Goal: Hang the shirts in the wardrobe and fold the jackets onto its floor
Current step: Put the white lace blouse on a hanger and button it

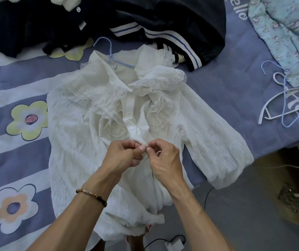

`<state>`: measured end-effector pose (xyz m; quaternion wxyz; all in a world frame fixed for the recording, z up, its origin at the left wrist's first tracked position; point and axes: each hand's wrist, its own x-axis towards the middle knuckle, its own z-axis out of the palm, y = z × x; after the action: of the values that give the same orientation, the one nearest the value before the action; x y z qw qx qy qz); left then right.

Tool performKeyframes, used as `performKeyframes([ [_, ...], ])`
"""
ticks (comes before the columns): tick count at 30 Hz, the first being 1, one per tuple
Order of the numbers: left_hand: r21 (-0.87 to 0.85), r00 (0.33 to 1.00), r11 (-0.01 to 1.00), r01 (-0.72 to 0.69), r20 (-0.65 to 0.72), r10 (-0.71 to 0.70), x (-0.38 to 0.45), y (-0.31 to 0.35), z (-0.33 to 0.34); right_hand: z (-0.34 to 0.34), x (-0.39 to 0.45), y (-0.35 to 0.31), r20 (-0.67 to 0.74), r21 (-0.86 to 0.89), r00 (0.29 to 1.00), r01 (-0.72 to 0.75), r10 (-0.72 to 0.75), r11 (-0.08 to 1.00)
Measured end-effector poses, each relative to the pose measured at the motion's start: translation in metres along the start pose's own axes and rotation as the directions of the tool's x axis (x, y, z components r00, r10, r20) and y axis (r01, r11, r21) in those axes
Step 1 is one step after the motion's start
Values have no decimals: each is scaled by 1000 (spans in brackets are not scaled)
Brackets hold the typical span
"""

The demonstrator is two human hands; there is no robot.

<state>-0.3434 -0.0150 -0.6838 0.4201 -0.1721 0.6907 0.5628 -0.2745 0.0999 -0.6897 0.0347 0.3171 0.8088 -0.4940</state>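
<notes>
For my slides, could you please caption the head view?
Both hands pinch the white blouse placket on the bed, blue hanger inside.

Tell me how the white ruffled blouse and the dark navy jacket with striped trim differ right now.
The white ruffled blouse lies spread flat, front up, on the bed; the dark navy jacket with striped trim sits crumpled in a heap at the far side. The blouse has a light blue hanger in its neck; the jacket shows none. Both the left hand and the right hand pinch the blouse's button placket; neither touches the jacket. Both rest on the flowered bedspread.
</notes>
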Motion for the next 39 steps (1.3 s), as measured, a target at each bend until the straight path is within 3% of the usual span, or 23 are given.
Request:
performKeyframes([
  [5,116,994,989,-96,-35,100,-3,1,1,4,2,-1,7,65,984,-177,177,982],
  [8,51,999,997,-50,-6,51,-2,1,-1,-2,-2,-4,204,257,958,-251,202,933],
  [10,9,1000,1000,-19,18,19,-2,0,-3,-7,-8,-2,327,296,929,-275,174,915],
  [13,-13,996,1000,-13,-87,12,2,-3,-2,-12,-15,6,472,198,869,-270,149,942],
  [17,-11,974,999,-42,-225,39,7,-12,0,-12,-26,22,551,-47,817,-171,168,984],
  [19,110,986,993,-39,-159,57,6,-18,2,-13,-33,24,577,-57,805,-129,138,990],
  [21,345,992,937,-54,-87,89,5,-26,3,-13,-38,23,602,-31,790,-123,117,992],
  [23,485,990,872,-63,-83,117,3,-33,3,-10,-36,25,542,25,828,-184,141,983],
  [25,479,985,874,-77,-96,140,-2,-38,1,-4,-27,34,345,58,922,-207,175,977],
  [27,454,979,884,-111,-102,175,-7,-44,-3,2,-16,43,164,70,969,-199,186,977],
  [30,522,954,834,-177,-116,275,-13,-52,-7,13,-2,47,26,-73,993,-111,113,991],
  [33,658,930,727,-196,-110,351,-16,-58,-10,27,5,50,48,-337,999,0,18,942],
  [35,727,939,671,-148,-111,327,-19,-62,-12,32,6,51,86,-419,996,30,6,907],
  [37,735,962,670,-110,-90,257,-22,-63,-14,29,5,49,134,-423,991,33,26,905],
  [39,657,985,747,-104,-39,170,-26,-61,-12,19,0,45,158,-303,985,-20,71,953],
])
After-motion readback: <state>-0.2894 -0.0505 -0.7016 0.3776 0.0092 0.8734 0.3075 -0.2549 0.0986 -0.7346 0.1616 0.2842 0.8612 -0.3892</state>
